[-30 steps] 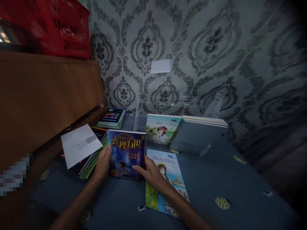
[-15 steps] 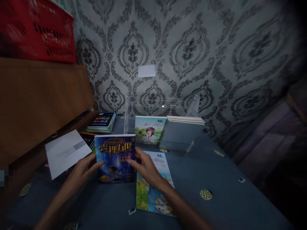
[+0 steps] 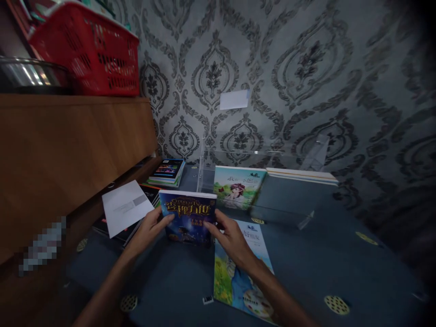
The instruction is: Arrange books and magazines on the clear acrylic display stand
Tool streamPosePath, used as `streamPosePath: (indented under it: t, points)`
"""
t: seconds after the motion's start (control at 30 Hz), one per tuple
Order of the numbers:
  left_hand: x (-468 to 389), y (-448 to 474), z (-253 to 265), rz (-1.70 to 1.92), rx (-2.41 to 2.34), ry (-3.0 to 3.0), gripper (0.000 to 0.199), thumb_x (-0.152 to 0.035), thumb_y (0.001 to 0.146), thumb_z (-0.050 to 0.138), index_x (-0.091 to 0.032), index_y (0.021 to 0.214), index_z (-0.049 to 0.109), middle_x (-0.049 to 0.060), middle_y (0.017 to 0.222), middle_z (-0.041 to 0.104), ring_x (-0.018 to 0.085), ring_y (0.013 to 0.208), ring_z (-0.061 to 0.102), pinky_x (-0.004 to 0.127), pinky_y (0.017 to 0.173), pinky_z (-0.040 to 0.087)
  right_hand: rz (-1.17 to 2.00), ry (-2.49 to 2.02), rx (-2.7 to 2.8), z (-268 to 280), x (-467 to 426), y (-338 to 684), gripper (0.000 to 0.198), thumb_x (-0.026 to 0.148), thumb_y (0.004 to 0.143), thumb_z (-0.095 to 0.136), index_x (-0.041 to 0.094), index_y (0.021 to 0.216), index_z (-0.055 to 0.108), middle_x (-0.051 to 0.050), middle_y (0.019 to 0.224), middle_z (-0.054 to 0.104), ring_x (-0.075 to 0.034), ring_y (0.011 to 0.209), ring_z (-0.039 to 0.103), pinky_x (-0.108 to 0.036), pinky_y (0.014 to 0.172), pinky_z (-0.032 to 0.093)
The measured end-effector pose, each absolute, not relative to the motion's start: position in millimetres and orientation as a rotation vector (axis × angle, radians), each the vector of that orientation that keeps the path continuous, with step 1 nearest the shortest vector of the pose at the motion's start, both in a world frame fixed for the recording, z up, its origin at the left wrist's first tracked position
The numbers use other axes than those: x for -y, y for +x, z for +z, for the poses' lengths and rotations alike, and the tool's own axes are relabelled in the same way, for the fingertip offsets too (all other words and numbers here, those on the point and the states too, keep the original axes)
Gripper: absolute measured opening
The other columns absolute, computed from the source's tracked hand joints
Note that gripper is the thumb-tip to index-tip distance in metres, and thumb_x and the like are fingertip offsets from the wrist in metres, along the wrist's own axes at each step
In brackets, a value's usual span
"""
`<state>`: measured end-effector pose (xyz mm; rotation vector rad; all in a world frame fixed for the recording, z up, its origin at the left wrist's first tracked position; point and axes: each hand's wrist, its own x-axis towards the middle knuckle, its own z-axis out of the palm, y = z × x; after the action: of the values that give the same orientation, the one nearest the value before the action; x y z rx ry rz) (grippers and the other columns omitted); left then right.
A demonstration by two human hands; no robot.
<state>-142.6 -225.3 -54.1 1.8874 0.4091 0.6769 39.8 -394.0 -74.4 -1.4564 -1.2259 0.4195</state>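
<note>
1. A metal bowl (image 3: 32, 75) and a red basket (image 3: 91, 52) sit atop a wooden cabinet (image 3: 71, 150).
2. A white sheet (image 3: 126, 208) lies over dark-covered books; behind, a smaller book stack (image 3: 166, 171) rests by the cabinet.
3. The left hand (image 3: 147, 230) grips the blue book's left edge, thumb over the cover, fingers partly hidden behind.
4. The blue book (image 3: 187, 220) is held between both hands, cover facing the wearer — whether its bottom edge touches the table, I cannot tell.
5. The right hand (image 3: 233, 238) pinches its right edge, thumb in front, fingers curled.
6. Beneath the right forearm lies a pale-blue book (image 3: 230, 290).
7. Beyond — a clear stand (image 3: 317, 152) with a green-covered book (image 3: 236, 188) upright inside.
</note>
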Motion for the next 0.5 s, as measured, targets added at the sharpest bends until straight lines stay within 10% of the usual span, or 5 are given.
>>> streamPosePath:
  t: [0.23, 0.5]
  points:
    - [217, -147, -44, 0.710, -0.282, 2.073, 0.032, -0.044, 0.089, 0.063, -0.017, 0.102, 0.074, 0.008, 0.099, 0.073, 0.024, 0.095, 0.066, 0.036, 0.089, 0.051, 0.185, -1.393, 1.340, -72, 396, 50, 0.025, 0.036, 0.091, 0.060, 0.023, 0.108, 0.073, -0.006, 0.099, 0.076, -0.024, 0.092, 0.071, -0.035, 0.078, 0.058]
    - [220, -192, -91, 0.506, -0.152, 2.544, 0.041, -0.023, 0.095, 0.053, -0.031, 0.135, 0.059, 0.008, 0.147, 0.053, 0.027, 0.139, 0.045, 0.049, 0.114, 0.038, 0.062, -1.552, 1.894, -122, 416, 43, 0.045, 0.011, 0.095, 0.039, 0.026, 0.130, 0.064, -0.011, 0.137, 0.062, -0.022, 0.133, 0.053, -0.043, 0.104, 0.052]
